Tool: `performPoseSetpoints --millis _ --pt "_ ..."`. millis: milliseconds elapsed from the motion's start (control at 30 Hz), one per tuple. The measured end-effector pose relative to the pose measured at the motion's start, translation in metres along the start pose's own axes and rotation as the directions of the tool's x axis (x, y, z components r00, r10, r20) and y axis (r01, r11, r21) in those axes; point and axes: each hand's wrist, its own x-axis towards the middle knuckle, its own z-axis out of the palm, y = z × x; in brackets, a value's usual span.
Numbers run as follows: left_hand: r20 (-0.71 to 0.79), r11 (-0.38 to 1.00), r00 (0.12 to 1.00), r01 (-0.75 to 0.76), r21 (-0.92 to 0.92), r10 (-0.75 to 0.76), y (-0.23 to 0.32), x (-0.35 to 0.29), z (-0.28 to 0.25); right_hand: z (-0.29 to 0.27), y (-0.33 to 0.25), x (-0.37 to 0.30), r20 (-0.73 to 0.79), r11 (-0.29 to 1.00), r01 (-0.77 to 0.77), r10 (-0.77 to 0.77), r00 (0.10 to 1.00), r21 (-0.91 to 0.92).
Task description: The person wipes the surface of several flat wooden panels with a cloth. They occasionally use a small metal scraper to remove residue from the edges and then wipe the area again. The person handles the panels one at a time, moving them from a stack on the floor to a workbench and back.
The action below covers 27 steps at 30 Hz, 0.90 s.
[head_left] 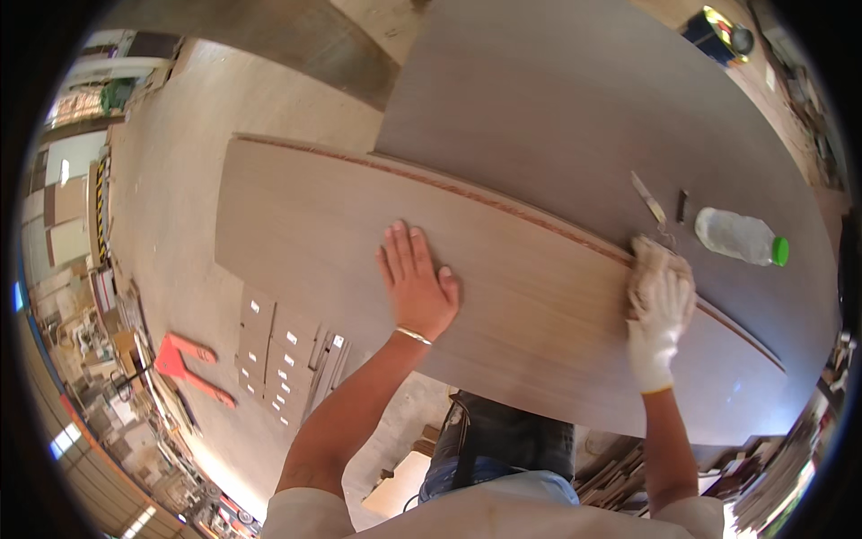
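A long wood-grain panel (530, 296) lies in front of me, its raw brown edge facing away. Flat on its face rests my left hand (415, 278), bare, with the fingers stretched out and a bangle at the wrist. My right hand (663, 301), in a white glove, is closed around a crumpled brownish rag (639, 269) at the panel's far edge. Beneath and beyond the panel spreads a larger grey-brown board (557, 99). On that board, just past my right hand, lie a thin knife-like tool (648, 198) and a small dark stick-shaped piece (682, 207).
A clear plastic bottle (734, 236) with a green cap lies on the larger board at right. A dark tin (714, 36) stands beyond it. On the floor at left are a red forked pallet jack (184, 359) and stacked labelled panels (278, 359).
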Motion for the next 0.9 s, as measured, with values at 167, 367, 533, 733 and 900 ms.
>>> performPoseSetpoints --millis 167,367,533,733,900 --pt "-0.099 0.997 0.992 -0.079 0.025 0.081 -0.012 -0.003 0.01 0.003 -0.11 0.092 -0.133 0.89 0.076 -0.018 0.991 0.449" --pt "-0.122 0.988 0.981 -0.14 0.07 0.148 -0.019 -0.005 0.012 -0.003 -0.01 0.039 -0.219 0.893 0.092 0.008 0.976 0.441" --pt "-0.127 0.986 0.98 -0.143 0.088 0.153 -0.007 -0.008 0.019 -0.041 0.192 -0.079 -0.242 0.95 -0.311 0.295 0.924 -0.03" --pt "-0.078 0.98 0.995 0.071 0.184 -0.057 0.042 -0.012 0.029 -0.022 0.147 -0.053 -0.182 0.928 -0.273 0.323 0.929 0.255" --pt "0.021 0.908 0.909 -0.413 -0.073 0.416 0.308 -0.077 0.054 -0.004 0.163 -0.057 -0.494 0.824 0.149 0.174 0.852 0.547"
